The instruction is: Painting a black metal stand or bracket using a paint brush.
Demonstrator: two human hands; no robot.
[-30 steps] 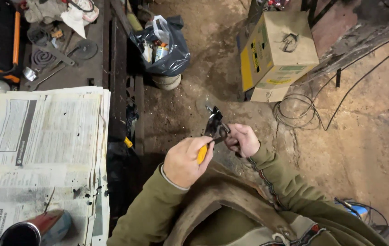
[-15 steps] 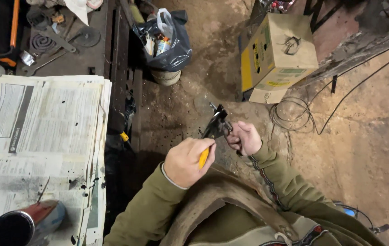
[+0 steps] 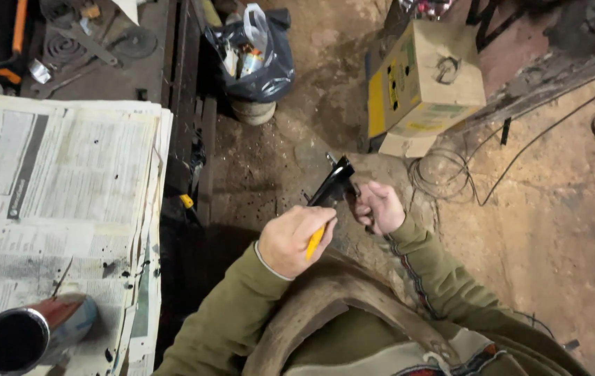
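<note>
Left hand [image 3: 290,240] gripping yellow brush [image 3: 315,242]; right hand [image 3: 379,207] clamping stiff, likely paint-slick black metal part [image 3: 334,183] by lower end.

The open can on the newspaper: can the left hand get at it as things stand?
Probably yes, but not freely: the left hand grips a yellow-handled tool. The can stands uncovered on the newspaper, nothing lying between.

I see soft, warm light here. The newspaper [image 3: 60,174] on the left looks bright. Dark shadow fills the gap beside it. Far corners bend and blur slightly.
</note>
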